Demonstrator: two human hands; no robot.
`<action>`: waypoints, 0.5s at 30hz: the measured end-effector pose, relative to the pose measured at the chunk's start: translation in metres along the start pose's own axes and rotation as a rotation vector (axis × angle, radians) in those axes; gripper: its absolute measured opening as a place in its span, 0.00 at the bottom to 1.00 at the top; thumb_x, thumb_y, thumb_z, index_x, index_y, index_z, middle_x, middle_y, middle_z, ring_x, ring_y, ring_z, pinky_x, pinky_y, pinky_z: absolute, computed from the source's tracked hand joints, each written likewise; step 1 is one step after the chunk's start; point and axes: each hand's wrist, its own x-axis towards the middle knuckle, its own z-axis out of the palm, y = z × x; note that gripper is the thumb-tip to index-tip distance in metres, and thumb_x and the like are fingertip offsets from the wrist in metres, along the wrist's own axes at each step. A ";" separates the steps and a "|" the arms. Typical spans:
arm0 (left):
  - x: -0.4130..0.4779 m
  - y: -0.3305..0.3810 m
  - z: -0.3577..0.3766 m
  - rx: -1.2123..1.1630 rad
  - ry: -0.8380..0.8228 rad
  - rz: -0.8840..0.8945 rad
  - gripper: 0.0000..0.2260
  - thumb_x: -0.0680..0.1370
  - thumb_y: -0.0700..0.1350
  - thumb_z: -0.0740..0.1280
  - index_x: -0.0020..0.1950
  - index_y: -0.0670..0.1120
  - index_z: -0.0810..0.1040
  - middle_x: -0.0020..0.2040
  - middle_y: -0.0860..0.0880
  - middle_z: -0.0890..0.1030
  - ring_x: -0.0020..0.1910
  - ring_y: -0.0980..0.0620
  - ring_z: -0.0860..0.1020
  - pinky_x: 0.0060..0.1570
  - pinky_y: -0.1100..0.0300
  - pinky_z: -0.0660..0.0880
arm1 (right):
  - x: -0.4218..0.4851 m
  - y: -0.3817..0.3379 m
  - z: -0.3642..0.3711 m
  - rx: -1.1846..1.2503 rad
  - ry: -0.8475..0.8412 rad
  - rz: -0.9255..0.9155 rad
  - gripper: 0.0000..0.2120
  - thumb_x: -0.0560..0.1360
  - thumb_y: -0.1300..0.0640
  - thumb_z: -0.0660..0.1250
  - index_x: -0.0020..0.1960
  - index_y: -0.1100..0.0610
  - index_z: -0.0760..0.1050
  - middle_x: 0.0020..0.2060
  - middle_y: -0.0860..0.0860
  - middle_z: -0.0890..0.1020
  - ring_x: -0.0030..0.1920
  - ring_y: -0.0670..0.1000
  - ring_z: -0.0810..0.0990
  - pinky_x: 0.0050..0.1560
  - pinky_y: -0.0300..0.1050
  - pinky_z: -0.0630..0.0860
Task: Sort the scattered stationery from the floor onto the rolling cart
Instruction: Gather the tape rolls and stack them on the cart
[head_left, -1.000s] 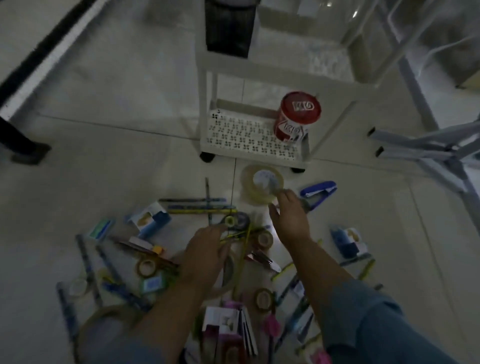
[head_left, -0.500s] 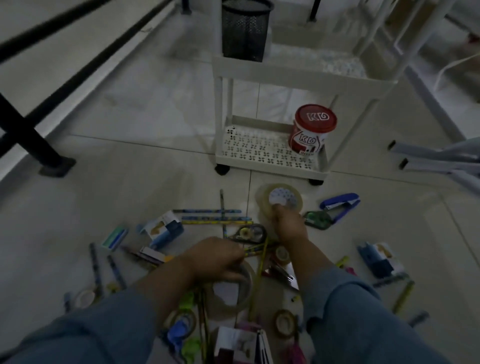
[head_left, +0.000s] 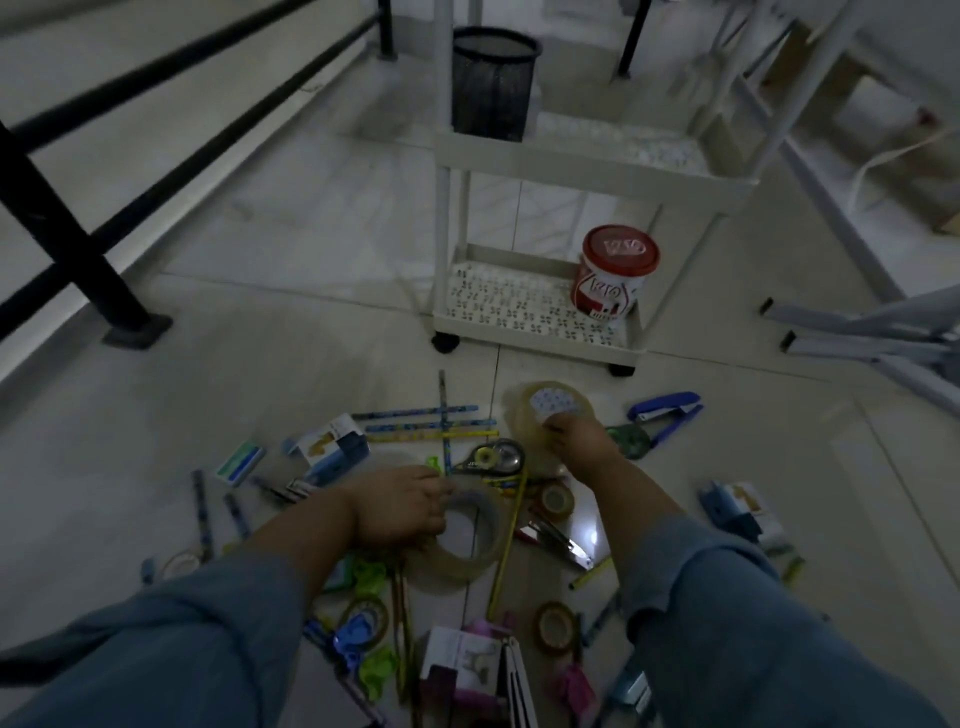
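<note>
Fingers of left hand (head_left: 397, 506) curl round near tape roll (head_left: 457, 569), right hand (head_left: 582, 441) pinches far tape roll (head_left: 550, 405), seemingly for one trip to the cart (head_left: 524, 340)

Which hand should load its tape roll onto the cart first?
Right: the right hand grips the far tape roll, nearest the bottom shelf; the left hand holds the near tape roll farther back.

Stationery lies all over the floor in front of the white rolling cart (head_left: 535, 345).
A big clear tape roll (head_left: 553, 410) lies flat just in front of the cart, with the right hand (head_left: 582, 441) gripping its near edge. Farther from the cart, the left hand (head_left: 400, 506) holds a second clear tape roll (head_left: 470, 551). Long pencils (head_left: 431, 428) lie flat below the cart's left wheel, and a blue stapler (head_left: 667, 413) below its right wheel.
</note>
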 end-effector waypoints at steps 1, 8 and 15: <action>0.003 0.001 -0.001 -0.032 -0.058 -0.060 0.11 0.59 0.52 0.80 0.36 0.55 0.80 0.37 0.57 0.82 0.45 0.56 0.81 0.51 0.64 0.76 | -0.002 -0.004 -0.010 -0.079 -0.006 -0.041 0.18 0.77 0.62 0.61 0.67 0.60 0.71 0.68 0.59 0.70 0.67 0.59 0.68 0.61 0.39 0.67; 0.036 -0.007 -0.040 -0.433 0.389 -0.584 0.15 0.76 0.49 0.58 0.53 0.45 0.80 0.54 0.48 0.81 0.52 0.49 0.79 0.53 0.60 0.75 | -0.016 -0.043 -0.107 -0.127 -0.054 -0.127 0.13 0.78 0.58 0.62 0.59 0.63 0.74 0.57 0.59 0.76 0.56 0.58 0.75 0.49 0.42 0.66; 0.072 -0.043 -0.152 -0.798 0.948 -0.977 0.13 0.80 0.44 0.59 0.61 0.38 0.74 0.58 0.43 0.77 0.56 0.48 0.75 0.53 0.58 0.71 | -0.054 -0.082 -0.212 0.235 0.337 -0.188 0.09 0.78 0.58 0.59 0.49 0.62 0.76 0.44 0.58 0.76 0.46 0.55 0.74 0.42 0.42 0.67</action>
